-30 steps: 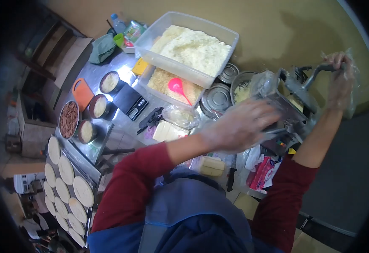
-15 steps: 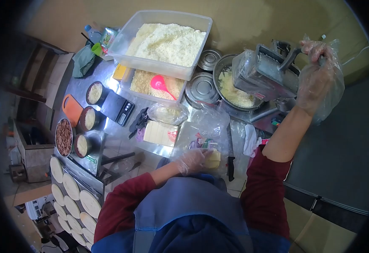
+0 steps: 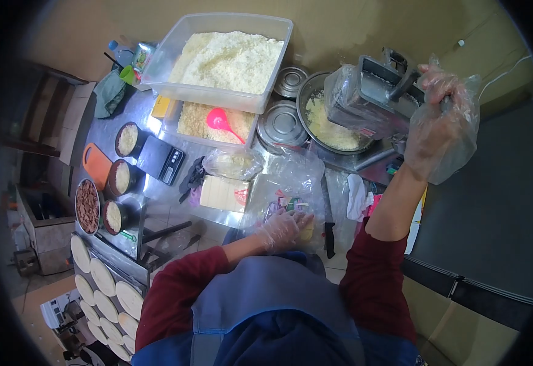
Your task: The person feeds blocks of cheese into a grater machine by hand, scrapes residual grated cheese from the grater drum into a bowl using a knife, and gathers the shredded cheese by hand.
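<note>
Nearby, knife (image 3: 329,230) and white block (image 3: 222,194) on either side of left hand (image 3: 283,230).

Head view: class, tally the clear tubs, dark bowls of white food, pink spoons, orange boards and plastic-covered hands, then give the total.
Clear tubs: 2
Dark bowls of white food: 3
Pink spoon: 1
Orange board: 1
Plastic-covered hands: 2
Total: 9

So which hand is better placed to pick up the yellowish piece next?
Probably the left hand: its fingers lie over the yellowish piece, whereas the right hand is farther off, up on the metal lever.
</note>
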A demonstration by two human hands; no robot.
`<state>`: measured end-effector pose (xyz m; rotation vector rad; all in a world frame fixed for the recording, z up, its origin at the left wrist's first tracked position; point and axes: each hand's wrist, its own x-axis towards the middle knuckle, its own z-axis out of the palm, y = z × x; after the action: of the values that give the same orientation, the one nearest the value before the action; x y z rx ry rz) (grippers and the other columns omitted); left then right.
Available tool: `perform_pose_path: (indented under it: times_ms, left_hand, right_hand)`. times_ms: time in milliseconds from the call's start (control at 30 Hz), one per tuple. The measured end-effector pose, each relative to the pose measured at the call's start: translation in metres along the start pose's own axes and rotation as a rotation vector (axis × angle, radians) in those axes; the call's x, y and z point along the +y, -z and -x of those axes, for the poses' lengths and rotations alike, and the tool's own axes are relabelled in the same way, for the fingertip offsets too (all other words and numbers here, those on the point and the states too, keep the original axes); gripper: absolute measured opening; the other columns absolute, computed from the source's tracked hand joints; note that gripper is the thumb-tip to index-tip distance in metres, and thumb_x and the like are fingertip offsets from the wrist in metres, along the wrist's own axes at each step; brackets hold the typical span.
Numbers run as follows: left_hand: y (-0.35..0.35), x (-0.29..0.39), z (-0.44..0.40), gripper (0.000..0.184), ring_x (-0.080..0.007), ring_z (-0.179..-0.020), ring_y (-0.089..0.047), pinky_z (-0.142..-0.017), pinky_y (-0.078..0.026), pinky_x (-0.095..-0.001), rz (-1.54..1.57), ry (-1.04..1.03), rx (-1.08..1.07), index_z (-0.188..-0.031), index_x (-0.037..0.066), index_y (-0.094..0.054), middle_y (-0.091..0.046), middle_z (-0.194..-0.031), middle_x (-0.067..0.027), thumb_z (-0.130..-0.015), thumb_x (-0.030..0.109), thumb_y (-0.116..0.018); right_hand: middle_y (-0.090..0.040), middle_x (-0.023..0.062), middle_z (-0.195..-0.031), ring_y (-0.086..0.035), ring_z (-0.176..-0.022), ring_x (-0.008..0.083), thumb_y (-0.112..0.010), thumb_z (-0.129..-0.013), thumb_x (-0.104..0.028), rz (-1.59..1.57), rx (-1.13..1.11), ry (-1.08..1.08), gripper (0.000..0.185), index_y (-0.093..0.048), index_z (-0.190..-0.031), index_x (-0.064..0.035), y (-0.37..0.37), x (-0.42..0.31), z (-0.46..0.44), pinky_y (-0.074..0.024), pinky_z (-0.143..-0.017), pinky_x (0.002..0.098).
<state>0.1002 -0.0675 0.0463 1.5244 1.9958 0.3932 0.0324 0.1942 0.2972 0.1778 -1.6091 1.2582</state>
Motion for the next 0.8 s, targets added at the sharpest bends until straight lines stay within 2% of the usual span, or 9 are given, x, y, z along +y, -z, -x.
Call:
perform_pose_path:
  times_ms: [67, 167, 267, 333, 400, 533, 600, 700, 800]
  left_hand:
    - [-0.003, -0.001, -0.002, 0.084, -0.0349, -0.126, -0.052, -0.107, -0.039, -0.0474, -0.071, -0.044, 0.025, -0.152, 0.001, -0.025, -0.046, -0.144, -0.0196, -0.082, 0.026, -0.065]
    - [0.002, 0.000, -0.005, 0.078, -0.0315, -0.132, -0.047, -0.112, -0.031, -0.0514, -0.091, -0.049, -0.019, -0.154, 0.006, -0.022, -0.045, -0.145, -0.0178, -0.089, 0.027, -0.058]
    - [0.008, 0.001, -0.007, 0.078, -0.0319, -0.130, -0.049, -0.111, -0.034, -0.0485, -0.004, -0.002, -0.053, -0.155, 0.008, -0.022, -0.046, -0.144, -0.0189, -0.088, 0.025, -0.058]
    - [0.008, 0.000, -0.009, 0.081, -0.0366, -0.112, -0.059, -0.098, -0.043, -0.0514, -0.006, -0.033, -0.005, -0.153, 0.005, -0.024, -0.050, -0.138, -0.0225, -0.081, 0.019, -0.059]
    - [0.011, 0.001, -0.009, 0.081, -0.0367, -0.110, -0.060, -0.095, -0.044, -0.0509, -0.017, -0.027, -0.020, -0.154, 0.006, -0.024, -0.051, -0.136, -0.0227, -0.082, 0.020, -0.059]
    - [0.014, -0.001, -0.014, 0.068, -0.0346, -0.119, -0.057, -0.102, -0.042, -0.0467, 0.001, 0.018, -0.109, -0.155, 0.008, -0.023, -0.053, -0.135, -0.0207, -0.096, 0.032, -0.049]
    - [0.016, 0.000, -0.014, 0.068, -0.0346, -0.119, -0.057, -0.101, -0.042, -0.0472, -0.015, 0.009, -0.083, -0.155, 0.009, -0.023, -0.054, -0.134, -0.0210, -0.097, 0.034, -0.048]
    - [0.021, 0.002, -0.014, 0.066, -0.0344, -0.117, -0.058, -0.100, -0.043, -0.0472, -0.031, 0.022, -0.073, -0.155, 0.010, -0.024, -0.055, -0.133, -0.0210, -0.098, 0.035, -0.047]
    - [0.022, 0.000, -0.017, 0.065, -0.0335, -0.116, -0.058, -0.099, -0.044, -0.0458, -0.050, 0.018, -0.074, -0.154, 0.010, -0.026, -0.055, -0.132, -0.0203, -0.099, 0.036, -0.046]
  right_hand:
    - [-0.048, 0.0096, -0.077, -0.052, -0.082, 0.0242, -0.047, -0.095, -0.063, 0.068, 0.004, 0.043, 0.064, -0.044, -0.074, -0.0030, -0.002, -0.003, 0.005, -0.0447, -0.098, 0.0512]
    - [-0.050, 0.0107, -0.079, -0.054, -0.084, 0.0254, -0.044, -0.092, -0.070, 0.095, -0.041, 0.079, 0.070, -0.044, -0.076, -0.0022, 0.000, -0.006, 0.011, -0.0445, -0.099, 0.0525]
    - [-0.053, 0.0126, -0.081, -0.057, -0.087, 0.0274, -0.040, -0.090, -0.076, 0.216, -0.024, 0.104, 0.076, -0.045, -0.077, -0.0011, -0.004, -0.009, 0.017, -0.0441, -0.099, 0.0541]
    - [-0.054, 0.0138, -0.082, -0.059, -0.087, 0.0285, -0.037, -0.089, -0.077, 0.246, -0.040, 0.148, 0.078, -0.045, -0.078, -0.0004, 0.000, -0.004, 0.020, -0.0447, -0.099, 0.0544]
    - [-0.056, 0.0144, -0.082, -0.060, -0.087, 0.0291, -0.035, -0.090, -0.077, 0.237, -0.065, 0.188, 0.078, -0.045, -0.078, 0.0000, 0.001, -0.002, 0.023, -0.0454, -0.099, 0.0542]
    - [-0.056, 0.0145, -0.079, -0.062, -0.081, 0.0288, -0.031, -0.094, -0.071, 0.371, -0.075, 0.234, 0.074, -0.044, -0.080, 0.0002, 0.000, -0.005, 0.028, -0.0485, -0.096, 0.0531]
    - [-0.056, 0.0146, -0.078, -0.062, -0.079, 0.0287, -0.030, -0.096, -0.069, 0.436, -0.099, 0.255, 0.072, -0.043, -0.080, 0.0002, -0.001, -0.001, 0.030, -0.0491, -0.096, 0.0529]
    - [-0.056, 0.0138, -0.076, -0.059, -0.088, 0.0310, -0.038, -0.098, -0.040, 0.277, -0.017, 0.311, 0.046, -0.045, -0.070, -0.0044, -0.006, 0.006, 0.034, -0.0353, -0.108, 0.0550]
    - [-0.059, 0.0146, -0.078, -0.061, -0.090, 0.0321, -0.033, -0.100, -0.044, 0.262, 0.000, 0.265, 0.051, -0.045, -0.070, -0.0051, -0.004, 0.008, 0.035, -0.0341, -0.109, 0.0557]
